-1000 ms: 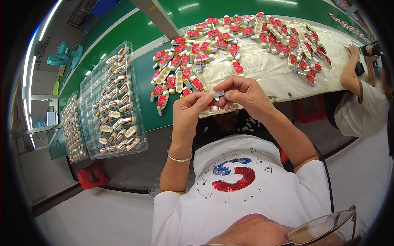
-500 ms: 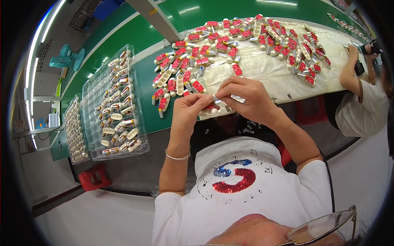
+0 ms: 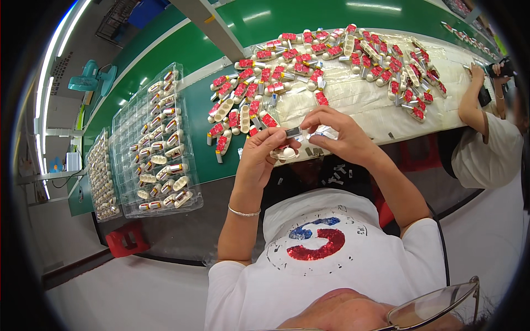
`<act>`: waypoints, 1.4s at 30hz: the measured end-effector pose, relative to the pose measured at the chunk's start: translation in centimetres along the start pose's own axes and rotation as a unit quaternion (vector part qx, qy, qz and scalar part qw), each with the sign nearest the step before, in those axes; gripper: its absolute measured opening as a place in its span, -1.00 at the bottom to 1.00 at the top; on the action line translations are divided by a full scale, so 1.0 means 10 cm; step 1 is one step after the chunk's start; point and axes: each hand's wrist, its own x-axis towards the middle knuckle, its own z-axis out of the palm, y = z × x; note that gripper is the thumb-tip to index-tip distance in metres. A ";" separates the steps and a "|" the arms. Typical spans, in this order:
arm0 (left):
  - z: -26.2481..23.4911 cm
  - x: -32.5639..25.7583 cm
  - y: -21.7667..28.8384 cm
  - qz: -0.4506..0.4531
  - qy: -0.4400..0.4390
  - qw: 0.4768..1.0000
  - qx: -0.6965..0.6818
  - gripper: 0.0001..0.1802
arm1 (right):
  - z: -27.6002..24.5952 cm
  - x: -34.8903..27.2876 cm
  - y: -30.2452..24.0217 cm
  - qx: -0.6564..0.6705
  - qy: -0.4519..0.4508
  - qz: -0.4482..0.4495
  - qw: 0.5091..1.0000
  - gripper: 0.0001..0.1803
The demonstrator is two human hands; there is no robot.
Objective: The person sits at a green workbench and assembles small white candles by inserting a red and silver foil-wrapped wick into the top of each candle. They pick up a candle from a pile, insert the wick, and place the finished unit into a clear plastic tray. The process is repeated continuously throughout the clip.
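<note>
Level with the table's front edge, my left hand (image 3: 260,148) is closed round a white rounded piece (image 3: 287,155) with a bit of red on it. A small dark-grey rectangular piece with a silvery edge (image 3: 293,132) sticks out between its thumb and forefinger. My right hand (image 3: 348,137) faces it, fingers bent together, with a shiny silvery-white strip (image 3: 326,132) at the fingertips. A gap separates the two hands. Just beyond them lies a heap of white lobed pieces with red labels (image 3: 268,119), many with silvery strips attached.
Clear plastic trays (image 3: 124,143) with white pieces stand at the left. More labelled pieces (image 3: 395,66) are heaped on the pale covering (image 3: 342,85) of the green table. A metal post (image 3: 212,27) rises behind. Another person (image 3: 480,138) works at the right.
My hands have drawn apart; they were together at the fingertips before. The grey rectangular piece now shows in my left fingers, and more of the white piece beneath is visible.
</note>
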 end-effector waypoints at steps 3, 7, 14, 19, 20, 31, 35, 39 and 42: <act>0.03 0.02 -0.04 -0.046 0.003 0.999 -0.021 -0.78 | 0.11 0.02 -0.03 0.118 0.051 -0.038 0.991 -0.70; 0.11 0.02 -0.08 -0.064 0.002 0.997 -0.048 -0.78 | 0.25 0.06 -0.05 0.218 0.076 -0.031 0.972 -0.75; 0.23 0.00 -0.11 0.006 0.052 0.995 -0.086 -0.73 | 0.28 0.10 -0.16 0.196 0.102 -0.027 0.975 -0.83; 0.24 -0.04 -0.02 0.034 0.031 0.996 0.070 -0.65 | 0.19 0.13 -0.12 0.158 0.130 -0.050 0.978 -0.81; 0.28 -0.06 -0.01 0.053 0.040 0.991 0.120 -0.62 | 0.19 0.12 -0.12 0.157 0.134 -0.059 0.977 -0.81; 0.42 -0.13 0.00 0.262 0.120 0.902 0.322 -0.62 | 0.12 0.06 -0.34 -0.022 0.130 -0.173 0.976 -0.76; 0.42 -0.17 -0.01 0.293 0.120 0.872 0.374 -0.60 | 0.07 0.09 -0.44 -0.056 0.102 -0.178 0.977 -0.76; 0.42 -0.22 0.02 0.253 0.104 0.910 0.312 -0.59 | 0.07 0.11 -0.52 -0.078 0.087 -0.172 0.978 -0.75; 0.38 -0.22 0.05 0.245 0.088 0.920 0.294 -0.60 | 0.11 0.11 -0.53 -0.125 0.079 -0.183 0.972 -0.74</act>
